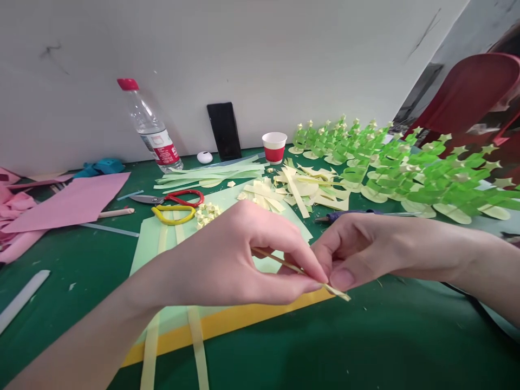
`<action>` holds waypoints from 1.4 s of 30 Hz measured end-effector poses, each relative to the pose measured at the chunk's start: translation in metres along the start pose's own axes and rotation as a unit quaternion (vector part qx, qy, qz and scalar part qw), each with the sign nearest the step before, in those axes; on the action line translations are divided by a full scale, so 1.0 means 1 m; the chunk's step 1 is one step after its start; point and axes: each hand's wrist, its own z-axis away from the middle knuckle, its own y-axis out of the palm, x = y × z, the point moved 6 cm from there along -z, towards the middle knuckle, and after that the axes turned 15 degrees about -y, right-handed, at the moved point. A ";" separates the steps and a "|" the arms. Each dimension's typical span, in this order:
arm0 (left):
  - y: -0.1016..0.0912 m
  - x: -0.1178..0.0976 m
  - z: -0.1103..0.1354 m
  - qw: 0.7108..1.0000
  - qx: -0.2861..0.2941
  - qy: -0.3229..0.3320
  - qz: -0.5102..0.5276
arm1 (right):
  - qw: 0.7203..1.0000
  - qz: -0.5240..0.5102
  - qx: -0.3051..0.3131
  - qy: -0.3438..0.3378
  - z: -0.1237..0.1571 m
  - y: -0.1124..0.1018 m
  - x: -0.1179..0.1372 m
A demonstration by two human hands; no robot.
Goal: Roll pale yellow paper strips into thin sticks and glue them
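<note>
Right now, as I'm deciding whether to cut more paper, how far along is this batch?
Done: rows of green paper trees topped with small stars stand at the right, and a little pile of folded stars lies by the scissors. In hand: the left hand and right hand pinch one yellow paper strip between fingertips. Left: a heap of loose cut strips behind the hands lies unfolded.
</note>
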 end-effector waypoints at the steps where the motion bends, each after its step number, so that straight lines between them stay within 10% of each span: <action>1: 0.000 0.000 0.000 1.000 0.000 0.005 -0.002 | 1.000 0.001 0.002 0.002 0.000 0.000 -0.001; 42: 0.010 0.006 -0.007 0.997 0.047 -0.011 -0.059 | 0.997 0.055 0.015 0.044 -0.001 0.004 -0.013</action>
